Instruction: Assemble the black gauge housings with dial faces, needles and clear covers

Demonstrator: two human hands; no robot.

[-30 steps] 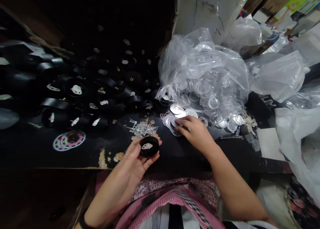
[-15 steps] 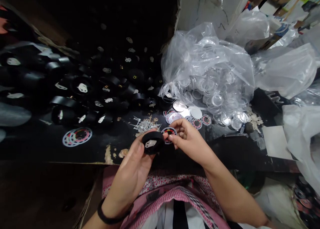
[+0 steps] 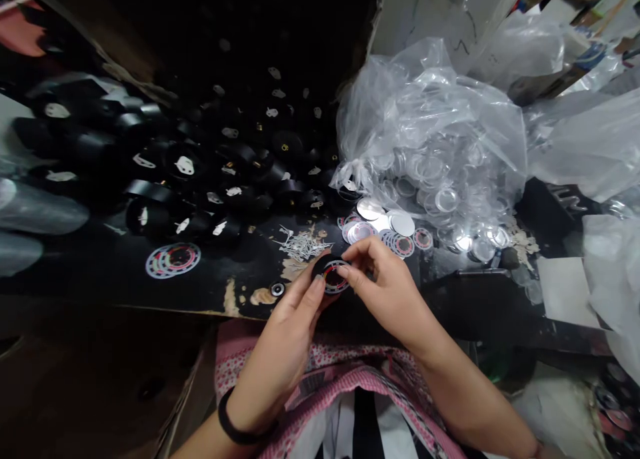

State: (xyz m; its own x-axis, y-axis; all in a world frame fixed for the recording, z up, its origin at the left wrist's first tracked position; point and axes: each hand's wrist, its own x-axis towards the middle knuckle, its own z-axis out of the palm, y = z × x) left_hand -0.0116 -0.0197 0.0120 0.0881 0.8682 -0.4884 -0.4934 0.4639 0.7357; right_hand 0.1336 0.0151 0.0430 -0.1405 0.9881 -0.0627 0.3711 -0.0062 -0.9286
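My left hand (image 3: 295,309) is closed around a round black case (image 3: 320,264), thumb along its near side. A printed dial disc (image 3: 334,282), dark with a pale rim and red marks, lies over the front of the case. The fingers of my right hand (image 3: 387,289) are bent at the disc's upper right edge, with the thumb on its face. Just beyond the case is a pile of small white pins (image 3: 303,244). A small black ring-shaped part with a white centre (image 3: 277,289) rests left of my left hand.
Many black cases with white plates (image 3: 185,165) crowd the back left. Loose dial discs (image 3: 173,260) lie in front of them. A plastic bag of clear round covers (image 3: 435,145) stands at the back right, near silvery discs (image 3: 401,223) and a white card (image 3: 567,291).
My left hand has turned the black case, and its inner white plate is now out of sight. My right hand has brought the dial disc over the case's front. The view has shifted slightly.
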